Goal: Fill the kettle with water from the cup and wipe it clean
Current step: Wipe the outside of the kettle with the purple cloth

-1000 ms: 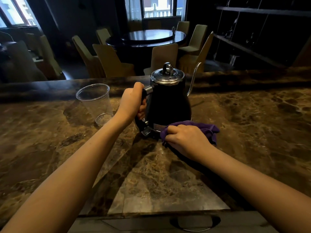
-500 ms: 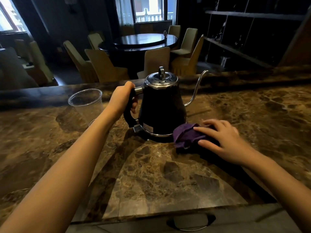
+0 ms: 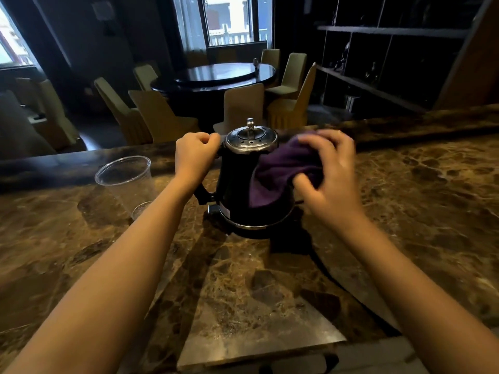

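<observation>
A black kettle [image 3: 234, 190] with a silver lid [image 3: 251, 140] stands upright on the brown marble counter [image 3: 270, 287]. My left hand [image 3: 195, 155] is closed around its handle on the left side. My right hand [image 3: 328, 175] holds a purple cloth [image 3: 280, 171] pressed against the kettle's right side, up near the lid. The cloth and my right hand hide the spout. A clear plastic cup [image 3: 127, 182] stands upright to the left of the kettle, apart from it, and looks empty.
The counter's raised back ledge [image 3: 421, 122] runs behind the kettle. Beyond it stand a round dark dining table [image 3: 224, 74] with several beige chairs, and dark shelves [image 3: 378, 85] at the right. The counter's near edge [image 3: 259, 349] lies at the bottom.
My right hand has lifted the purple cloth from the counter beside the kettle's base up onto the kettle's right side. My left hand has stayed on the handle. The camera has moved closer.
</observation>
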The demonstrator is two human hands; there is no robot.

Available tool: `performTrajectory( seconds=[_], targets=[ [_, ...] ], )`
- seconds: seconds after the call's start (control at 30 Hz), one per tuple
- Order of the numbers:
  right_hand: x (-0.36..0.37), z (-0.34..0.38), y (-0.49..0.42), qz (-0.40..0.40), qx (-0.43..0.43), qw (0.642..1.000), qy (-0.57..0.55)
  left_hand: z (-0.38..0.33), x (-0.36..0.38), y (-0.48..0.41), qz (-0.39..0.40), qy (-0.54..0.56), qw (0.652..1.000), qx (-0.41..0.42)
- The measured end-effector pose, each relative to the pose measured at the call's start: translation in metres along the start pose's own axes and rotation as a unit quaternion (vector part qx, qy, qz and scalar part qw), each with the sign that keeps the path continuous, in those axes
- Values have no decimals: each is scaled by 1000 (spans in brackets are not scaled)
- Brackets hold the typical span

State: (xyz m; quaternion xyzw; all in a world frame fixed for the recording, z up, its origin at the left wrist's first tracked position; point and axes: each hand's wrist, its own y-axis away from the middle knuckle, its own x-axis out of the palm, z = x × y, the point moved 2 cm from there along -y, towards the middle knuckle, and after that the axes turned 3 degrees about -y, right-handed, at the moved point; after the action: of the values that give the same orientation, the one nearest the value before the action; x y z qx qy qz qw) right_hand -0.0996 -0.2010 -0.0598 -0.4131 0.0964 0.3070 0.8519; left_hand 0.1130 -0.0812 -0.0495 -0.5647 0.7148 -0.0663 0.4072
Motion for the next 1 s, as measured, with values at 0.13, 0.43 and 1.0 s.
performTrajectory(
  seconds=[0.13,0.43,1.0],
  targets=[
    [49,9,-14,69,118,985,-109,2,3,0,17,18,1000,0],
    [77,-7,13,-26,90,996,3,1,5,-2,35,39,998,21],
    [2,-38,64,401,126,890,175,3,13,-14,80,89,993,16]
  ],
)
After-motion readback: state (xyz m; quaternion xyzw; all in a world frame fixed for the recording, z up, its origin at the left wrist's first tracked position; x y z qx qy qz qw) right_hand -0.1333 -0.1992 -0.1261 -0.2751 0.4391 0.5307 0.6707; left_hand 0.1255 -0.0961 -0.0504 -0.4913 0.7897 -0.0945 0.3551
